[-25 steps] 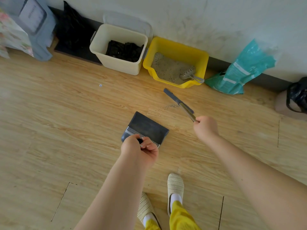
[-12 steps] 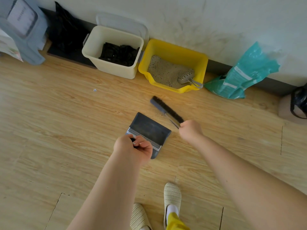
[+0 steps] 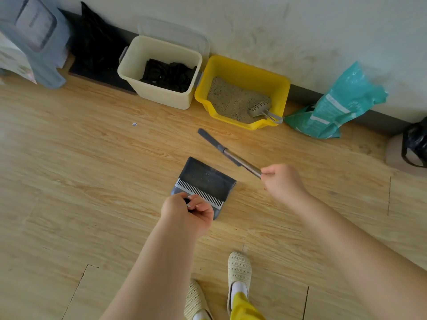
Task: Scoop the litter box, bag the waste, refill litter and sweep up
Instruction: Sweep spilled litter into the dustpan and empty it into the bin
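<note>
Sweeping step. My left hand (image 3: 187,211) grips the dustpan (image 3: 204,183) handle, pan flat on the floor, mouth facing the wall. My right hand (image 3: 280,181) grips the broom (image 3: 227,153) shaft; its long axis runs up-left from the fingers, head just past the pan mouth, toward the litter box (image 3: 242,93). Right hand is nearer the box. Specks already in pan. Scoop (image 3: 263,109) sits in the litter; bin (image 3: 159,72) left, teal bag (image 3: 337,107) right. Path looks clear.

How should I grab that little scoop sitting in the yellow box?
Take the scoop by its grey loop handle, which sticks out over the front right rim of the yellow box. Come from the right front; its slotted head lies down in the litter.
</note>
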